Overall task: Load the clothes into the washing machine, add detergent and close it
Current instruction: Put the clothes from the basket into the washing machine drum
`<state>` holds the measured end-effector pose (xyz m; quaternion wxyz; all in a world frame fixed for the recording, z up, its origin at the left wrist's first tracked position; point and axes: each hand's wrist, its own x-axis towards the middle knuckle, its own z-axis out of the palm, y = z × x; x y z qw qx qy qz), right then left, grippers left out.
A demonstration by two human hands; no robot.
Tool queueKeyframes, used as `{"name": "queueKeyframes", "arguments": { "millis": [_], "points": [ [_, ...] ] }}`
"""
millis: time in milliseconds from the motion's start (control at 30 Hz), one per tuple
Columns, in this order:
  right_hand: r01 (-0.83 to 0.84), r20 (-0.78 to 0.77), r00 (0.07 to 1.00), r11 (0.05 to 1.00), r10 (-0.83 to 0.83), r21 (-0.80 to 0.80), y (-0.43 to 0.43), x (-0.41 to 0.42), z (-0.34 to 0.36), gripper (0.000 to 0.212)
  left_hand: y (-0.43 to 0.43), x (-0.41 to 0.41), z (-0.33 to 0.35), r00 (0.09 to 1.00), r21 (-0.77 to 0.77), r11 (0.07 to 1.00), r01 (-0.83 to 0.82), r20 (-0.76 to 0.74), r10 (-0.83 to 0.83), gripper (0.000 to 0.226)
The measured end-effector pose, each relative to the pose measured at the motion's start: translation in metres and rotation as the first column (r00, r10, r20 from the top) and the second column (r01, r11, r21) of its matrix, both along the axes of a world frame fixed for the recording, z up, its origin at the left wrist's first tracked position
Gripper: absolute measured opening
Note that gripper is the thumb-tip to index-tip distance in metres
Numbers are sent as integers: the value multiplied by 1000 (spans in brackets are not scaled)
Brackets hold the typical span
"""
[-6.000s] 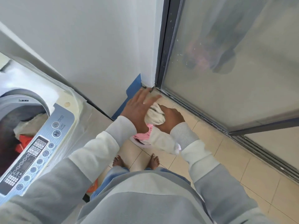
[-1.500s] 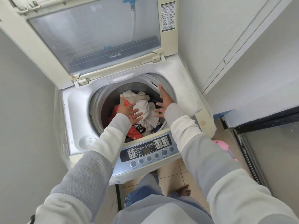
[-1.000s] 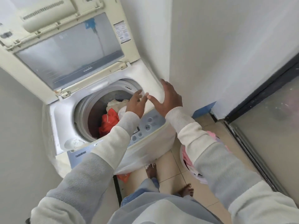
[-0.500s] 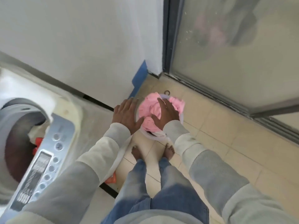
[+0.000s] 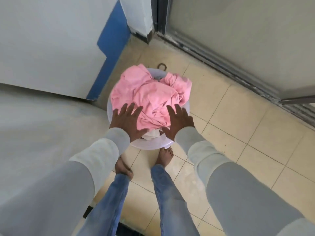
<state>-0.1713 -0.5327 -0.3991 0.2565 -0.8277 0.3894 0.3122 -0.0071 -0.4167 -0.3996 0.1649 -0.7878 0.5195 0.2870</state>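
The tiled floor (image 5: 238,133) fills most of the view, with a white wall (image 5: 51,40) left of the basin and a sliding glass door (image 5: 247,31) beyond it and to its right. The round pale basin (image 5: 150,145) stands on the floor just ahead of the person's bare feet. It is heaped with crumpled pink clothes (image 5: 153,96) that rise above its rim, and a bit of white cloth (image 5: 151,133) shows under them at the near edge. The left hand (image 5: 128,123) and right hand (image 5: 179,124) hover palm down over the near side of the basin, fingers spread and straight, gripping nothing; whether they touch the cloth cannot be told. A small ring (image 5: 162,66) lies on the floor just behind the basin.

This looks like the loading step, with clothes left to move. The next move calls for gathering the heap with both hands and lifting it clear of the rim without trailing ends. The washing machine is not plainly in view.
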Motion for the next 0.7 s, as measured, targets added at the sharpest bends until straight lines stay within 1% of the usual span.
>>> {"name": "queueKeyframes", "arguments": {
  "millis": [100, 167, 233, 300, 333, 367, 433, 467, 500, 567, 633, 700],
  "points": [
    [-5, 4, 1000, 1000, 5, -3, -3, 14, -51, 90, -5, 2, -57, 999, 29, 999, 44, 15, -44, 89],
    [-4, 12, 1000, 1000, 4, 20, 0, 25, -85, 90, -4, 2, -93, 999, 65, 996, 54, -11, -53, 91],
    [27, 6, 1000, 998, -27, 61, 9, 31, -114, 93, 0, 1, -125, 997, 88, 995, 43, -62, -38, 96],
    [57, -19, 998, 992, -56, 113, 23, 32, -139, 100, 3, -1, -145, 998, 88, 996, 7, -69, 0, 100],
    [56, -32, 998, 990, -53, 131, 30, 32, -149, 102, 3, -3, -152, 999, 87, 996, -14, -50, 19, 95],
    [46, -37, 998, 990, -41, 132, 35, 33, -157, 102, 1, -5, -155, 999, 83, 996, -18, -28, 20, 81],
    [46, -20, 999, 994, -45, 96, 37, 34, -163, 88, -8, -9, -154, 1000, 47, 999, -16, -8, 17, 40],
    [70, 17, 997, 995, -71, 73, 34, 34, -163, 77, -11, -11, -149, 999, 12, 999, -45, -21, 45, 28],
    [104, 65, 992, 993, -108, 60, 30, 33, -160, 66, -11, -13, -145, 995, -32, 995, -91, -47, 89, 24],
    [156, 162, 973, 985, -165, 69, 26, 28, -145, 47, -5, -18, -130, 982, -124, 976, -177, -87, 167, 23],
    [203, 227, 947, 971, -228, 128, 31, 19, -117, 39, 4, -23, -107, 966, -194, 949, -248, -130, 225, 25],
    [300, 290, 885, 923, -364, 242, 38, 8, -81, 37, 13, -28, -67, 935, -309, 889, -337, -222, 277, 31]
  ]
}}
